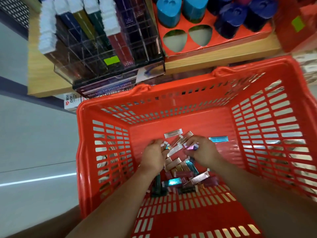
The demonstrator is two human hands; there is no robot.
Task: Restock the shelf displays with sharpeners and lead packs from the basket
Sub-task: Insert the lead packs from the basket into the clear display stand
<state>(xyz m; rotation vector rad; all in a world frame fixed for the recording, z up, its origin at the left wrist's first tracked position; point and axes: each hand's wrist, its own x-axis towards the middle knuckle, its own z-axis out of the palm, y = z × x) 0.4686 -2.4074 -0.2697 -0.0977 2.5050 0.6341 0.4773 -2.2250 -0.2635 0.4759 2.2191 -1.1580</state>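
Both my hands are down inside the red basket (pixel 106 152). My left hand (pixel 153 154) curls round a small lead pack with a white end at its fingertips. My right hand (pixel 202 150) pinches a shiny pink-purple lead pack (pixel 193 147). Several metallic lead packs (pixel 181 177) in gold, pink, teal and maroon lie loose on the basket floor under my hands. On the wooden shelf above stands a clear display (pixel 106 40) of upright lead packs, and an orange sharpener tray (pixel 212 36) with blue sharpeners (pixel 169 12) and two empty holes.
The basket sits right below the wooden shelf edge (pixel 223 57). A lower shelf with boxed goods (pixel 106 86) shows beneath the clear display. Grey floor (pixel 34 152) lies to the left. More red packaging (pixel 298 23) stands at the far right.
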